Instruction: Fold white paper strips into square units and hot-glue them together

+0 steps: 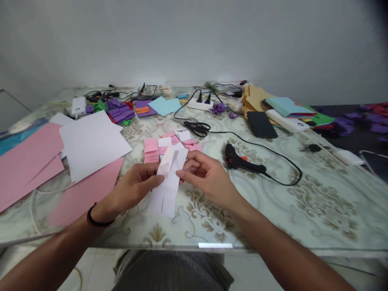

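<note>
Between my two hands, above the near part of the table, is a white strip of paper (168, 190) with a fold standing up near its top and a slit or crease down its lower half. My left hand (141, 184) pinches its left edge between thumb and fingers. On the opposite edge, my right hand (201, 171) grips the paper with thumb and fingertips. Just behind the strip lie several small folded pink papers (150, 149) and a white folded paper (164, 142), partly hidden by the strip and my hands. Black-handled scissors (197, 127) rest beyond them.
White sheets (93, 145) and pink sheets (33, 157) cover the left side. A black glue gun (244, 159) with its cord lies to the right. Farther back are a phone (261, 124), a power strip (200, 104), purple folded papers (119, 112) and a stack of coloured paper (291, 107).
</note>
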Available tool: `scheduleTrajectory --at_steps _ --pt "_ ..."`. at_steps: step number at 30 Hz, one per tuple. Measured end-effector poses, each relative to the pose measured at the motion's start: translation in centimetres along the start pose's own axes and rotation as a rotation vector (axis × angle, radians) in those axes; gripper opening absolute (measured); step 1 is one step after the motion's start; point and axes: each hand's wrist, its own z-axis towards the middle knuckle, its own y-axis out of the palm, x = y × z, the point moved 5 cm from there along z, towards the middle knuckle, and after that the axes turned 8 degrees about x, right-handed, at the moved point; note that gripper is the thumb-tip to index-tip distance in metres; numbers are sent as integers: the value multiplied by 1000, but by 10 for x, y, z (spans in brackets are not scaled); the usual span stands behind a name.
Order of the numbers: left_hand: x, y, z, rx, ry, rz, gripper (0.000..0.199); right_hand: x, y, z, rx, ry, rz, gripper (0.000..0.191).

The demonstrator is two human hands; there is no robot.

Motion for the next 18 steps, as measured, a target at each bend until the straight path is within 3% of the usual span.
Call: scheduleTrajectory --at_steps 9,16,18 --pt "-2 5 -2 -62 -60 -85 28 0 0 0 10 -21 15 39" --pt "-11 5 1 -8 -40 -78 25 3 6 -4 -32 -31 -15 30" --pt "-13 4 1 11 -49 -53 22 0 4 -5 0 -106 -30 38"
